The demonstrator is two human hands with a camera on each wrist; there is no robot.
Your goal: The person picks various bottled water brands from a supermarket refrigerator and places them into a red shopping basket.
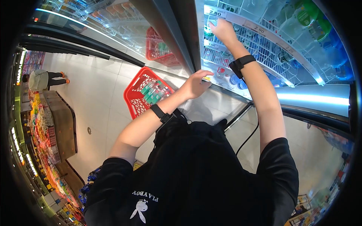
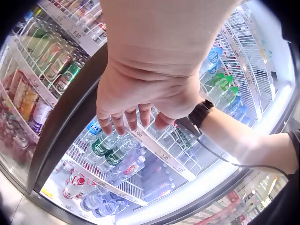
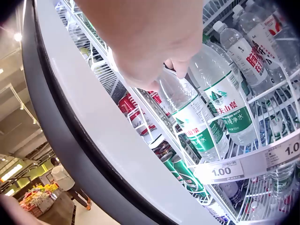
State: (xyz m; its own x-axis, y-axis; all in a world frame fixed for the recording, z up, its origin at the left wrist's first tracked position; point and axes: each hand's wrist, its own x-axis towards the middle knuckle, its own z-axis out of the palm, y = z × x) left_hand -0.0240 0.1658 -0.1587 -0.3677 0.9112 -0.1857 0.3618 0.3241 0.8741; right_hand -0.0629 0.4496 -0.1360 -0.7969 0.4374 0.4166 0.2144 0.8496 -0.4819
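Inside the open fridge, my right hand (image 1: 225, 32) (image 3: 150, 44) reaches to a wire shelf with a 1.00 price tag (image 3: 221, 172). Its curled fingers grip the top of a clear bottle with a green and white label (image 3: 192, 122); the cap is hidden behind them. A matching bottle (image 3: 227, 101) stands beside it. My left hand (image 1: 197, 85) (image 2: 150, 89) hangs by the edge of the fridge door (image 2: 70, 117), fingers loosely bent and holding nothing. Whether it touches the door, I cannot tell.
A red basket (image 1: 130, 98) with several green-labelled bottles (image 1: 155, 91) stands on the floor, left of the fridge opening. Red-labelled bottles (image 3: 248, 58) share the fridge. A person (image 1: 39, 80) stands further off near a display (image 1: 60, 122). A black cable (image 1: 249, 138) hangs from my right wrist.
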